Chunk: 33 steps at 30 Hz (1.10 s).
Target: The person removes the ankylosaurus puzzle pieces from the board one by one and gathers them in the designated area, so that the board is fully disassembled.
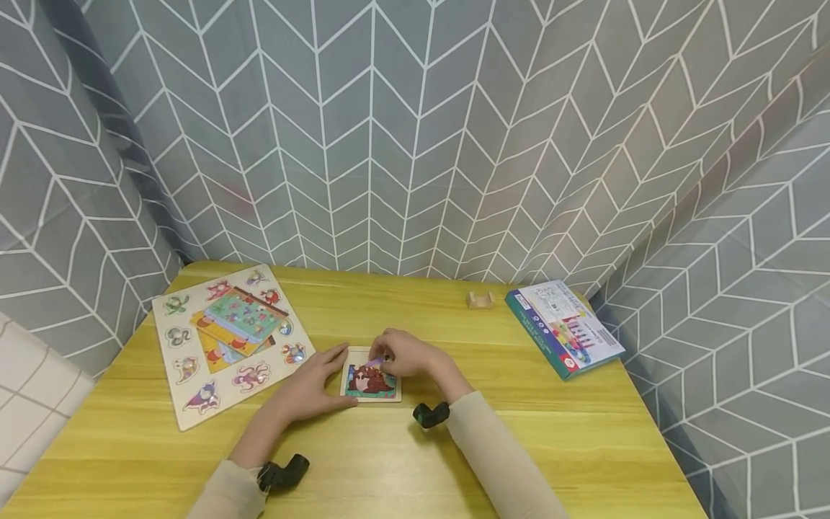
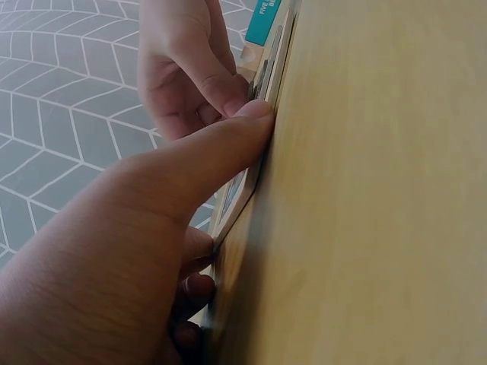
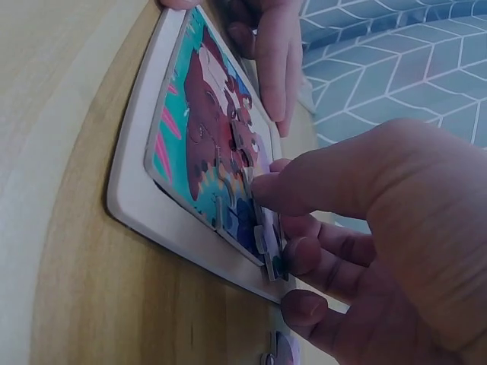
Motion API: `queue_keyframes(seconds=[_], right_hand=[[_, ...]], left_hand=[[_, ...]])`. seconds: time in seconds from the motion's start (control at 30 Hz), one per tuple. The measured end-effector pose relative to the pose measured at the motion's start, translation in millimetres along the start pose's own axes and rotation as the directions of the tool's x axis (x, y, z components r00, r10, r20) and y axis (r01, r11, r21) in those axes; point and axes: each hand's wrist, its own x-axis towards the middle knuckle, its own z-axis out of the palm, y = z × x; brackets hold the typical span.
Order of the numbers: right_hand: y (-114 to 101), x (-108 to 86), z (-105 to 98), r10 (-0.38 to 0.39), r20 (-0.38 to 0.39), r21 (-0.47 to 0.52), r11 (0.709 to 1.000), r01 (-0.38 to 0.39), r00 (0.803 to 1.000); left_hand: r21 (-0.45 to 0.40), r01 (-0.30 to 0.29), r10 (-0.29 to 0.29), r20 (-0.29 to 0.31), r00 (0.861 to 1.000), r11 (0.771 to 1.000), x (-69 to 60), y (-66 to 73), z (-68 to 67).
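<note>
A small jigsaw puzzle with a brown animal on it lies in a pale wooden tray on the table. My left hand spans the tray's left side, thumb at the near edge and straight fingers by the far corner. Over the tray's right part, my right hand pinches a purplish puzzle piece between thumb and fingers. In the right wrist view some pieces near the right fingertips stand raised and uneven. A loose piece lies on the table beyond the tray, partly cut off.
To the left lies a large board with sea-animal pictures, with several puzzle boards stacked on it. A teal-edged box lies at the right. A small wooden block sits near the back edge, before a grey patterned curtain.
</note>
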Motion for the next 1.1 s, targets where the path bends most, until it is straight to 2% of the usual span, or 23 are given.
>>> queue_keyframes(seconds=[0.5, 0.83, 1.1], right_hand=[[0.9, 0.4, 4.1, -0.015, -0.006, -0.006, 1.000, 0.015, 1.000], [0.7, 1.7, 5.1, 0.005, 0.017, -0.013, 1.000, -0.005, 1.000], [-3.1, 1.4, 5.7, -0.015, 0.002, 0.044, 0.999, 0.015, 1.000]], left_hand=[[-0.010, -0.010, 0.010, -0.006, 1.000, 1.000, -0.4, 1.2, -0.9], [0.006, -0.008, 0.008, -0.006, 1.000, 1.000, -0.6, -1.0, 0.4], [0.002, -0.011, 0.011, -0.011, 1.000, 1.000, -0.5, 0.7, -0.1]])
